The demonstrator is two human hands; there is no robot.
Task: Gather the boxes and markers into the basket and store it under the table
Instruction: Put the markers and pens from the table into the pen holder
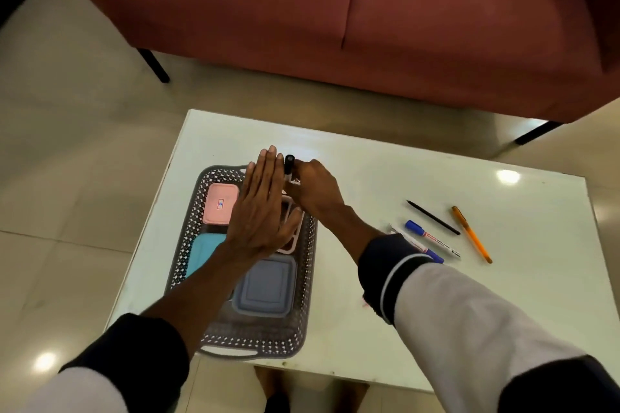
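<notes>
Basket (310, 265) sits on the surface (385, 157), left half. Four boxes (219, 203) lie inside it, two rows. Markers (424, 234) and pens (471, 234) lie right of basket, on the surface, well apart from it. Sofa (335, 10) stands behind the surface, on the floor (50, 144).
</notes>
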